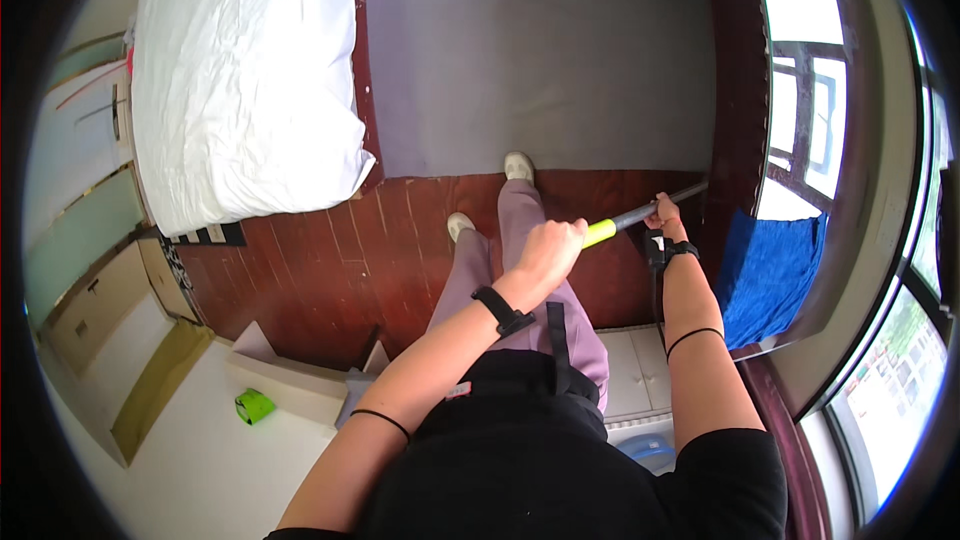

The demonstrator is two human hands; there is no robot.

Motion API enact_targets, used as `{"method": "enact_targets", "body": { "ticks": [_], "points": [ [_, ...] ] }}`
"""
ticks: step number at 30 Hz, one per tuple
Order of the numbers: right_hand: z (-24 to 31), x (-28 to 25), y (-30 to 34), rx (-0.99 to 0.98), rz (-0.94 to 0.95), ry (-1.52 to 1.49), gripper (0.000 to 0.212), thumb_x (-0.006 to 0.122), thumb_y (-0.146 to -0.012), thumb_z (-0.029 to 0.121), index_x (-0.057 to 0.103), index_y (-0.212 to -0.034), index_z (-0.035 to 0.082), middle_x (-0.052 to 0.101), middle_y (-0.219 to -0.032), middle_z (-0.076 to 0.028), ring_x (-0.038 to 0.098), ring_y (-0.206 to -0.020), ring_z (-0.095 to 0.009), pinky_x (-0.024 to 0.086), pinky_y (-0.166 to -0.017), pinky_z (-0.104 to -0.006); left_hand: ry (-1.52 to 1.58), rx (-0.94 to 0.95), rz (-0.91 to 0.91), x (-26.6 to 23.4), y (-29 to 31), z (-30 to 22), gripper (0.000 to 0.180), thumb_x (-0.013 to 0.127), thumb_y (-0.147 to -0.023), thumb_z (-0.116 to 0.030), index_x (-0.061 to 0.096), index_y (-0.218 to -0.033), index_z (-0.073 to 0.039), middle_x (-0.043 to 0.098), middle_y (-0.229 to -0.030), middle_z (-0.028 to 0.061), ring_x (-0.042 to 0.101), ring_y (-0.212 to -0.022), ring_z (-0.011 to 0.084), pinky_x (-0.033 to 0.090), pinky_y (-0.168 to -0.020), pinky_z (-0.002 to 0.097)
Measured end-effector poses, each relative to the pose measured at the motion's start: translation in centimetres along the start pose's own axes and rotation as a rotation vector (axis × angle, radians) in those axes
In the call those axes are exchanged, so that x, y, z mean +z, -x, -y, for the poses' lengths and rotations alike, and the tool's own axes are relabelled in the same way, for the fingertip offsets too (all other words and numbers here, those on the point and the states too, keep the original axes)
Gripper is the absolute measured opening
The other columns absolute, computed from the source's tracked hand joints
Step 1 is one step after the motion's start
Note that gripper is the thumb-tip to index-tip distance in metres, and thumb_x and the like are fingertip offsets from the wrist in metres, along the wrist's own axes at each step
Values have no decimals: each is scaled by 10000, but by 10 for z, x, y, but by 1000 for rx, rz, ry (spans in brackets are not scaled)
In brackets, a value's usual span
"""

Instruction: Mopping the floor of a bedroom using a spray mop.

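Observation:
Both my hands are wrapped around a long pole (600,233) with a lime-green section and a grey shaft, held slanting across the front of my body. My left hand (550,255) is closed at its lime-green end. Farther up the grey shaft, my right hand (664,213) grips with its fingers curled round it. The shaft's thin far end runs up and right toward the dark red wooden furniture edge, and what it ends in cannot be made out. Each wrist wears a black band, and a small dark device sits at my right wrist.
A bed (250,80) with a white cover stands at far left. Grey flooring (560,60) meets dark red floorboards (330,280) at my feet. A blue cloth (770,275) hangs at right beside the windows. A green roll-like item (254,406) lies on a white surface at lower left.

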State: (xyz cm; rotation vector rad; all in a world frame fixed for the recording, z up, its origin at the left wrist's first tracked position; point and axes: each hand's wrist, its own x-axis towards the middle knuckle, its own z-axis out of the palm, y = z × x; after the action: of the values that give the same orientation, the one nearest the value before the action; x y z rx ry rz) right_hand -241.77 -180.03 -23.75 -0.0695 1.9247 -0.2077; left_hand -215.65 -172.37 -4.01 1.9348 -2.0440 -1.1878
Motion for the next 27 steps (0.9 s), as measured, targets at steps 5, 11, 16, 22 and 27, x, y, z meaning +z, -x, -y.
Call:
{"method": "enact_targets", "body": {
  "ticks": [5,11,16,22,27],
  "points": [
    [-4,60,18,41,294,-248,151,534,-769,169,481,-649,93,469,-593,-24,459,-533,-141,435,-475,-315,-24,-71,-144,-60,28,45,134,521,-691,-40,525,-819,-78,554,-588,125,579,-585,312,446,-510,411],
    [-37,187,131,-51,487,-15,132,534,-752,123,482,-650,59,425,-577,-46,444,-556,-175,372,-462,-340,-155,-345,-166,-146,145,92,130,598,-699,-105,493,-772,-82,544,-601,140,553,-599,336,420,-516,427],
    [-60,257,221,-152,667,310,181,594,-731,173,523,-679,15,470,-575,-59,449,-463,-148,382,-384,-276,-191,-665,-149,-169,246,75,217,647,-688,-153,467,-754,-52,539,-590,159,546,-610,341,419,-544,426],
    [-97,310,247,-346,778,738,268,582,-710,212,507,-595,-17,508,-549,-103,483,-399,-169,411,-348,-256,-11,-843,-222,-107,311,49,279,652,-698,-205,432,-783,-56,551,-592,175,555,-578,359,429,-528,447],
    [-172,332,263,-309,866,1097,517,533,-715,222,217,-949,-113,494,-520,-131,496,-359,-179,339,-258,-285,253,-1031,-280,-53,372,28,277,647,-695,-192,431,-790,-48,544,-595,187,542,-589,385,418,-528,452]
  ]
}}
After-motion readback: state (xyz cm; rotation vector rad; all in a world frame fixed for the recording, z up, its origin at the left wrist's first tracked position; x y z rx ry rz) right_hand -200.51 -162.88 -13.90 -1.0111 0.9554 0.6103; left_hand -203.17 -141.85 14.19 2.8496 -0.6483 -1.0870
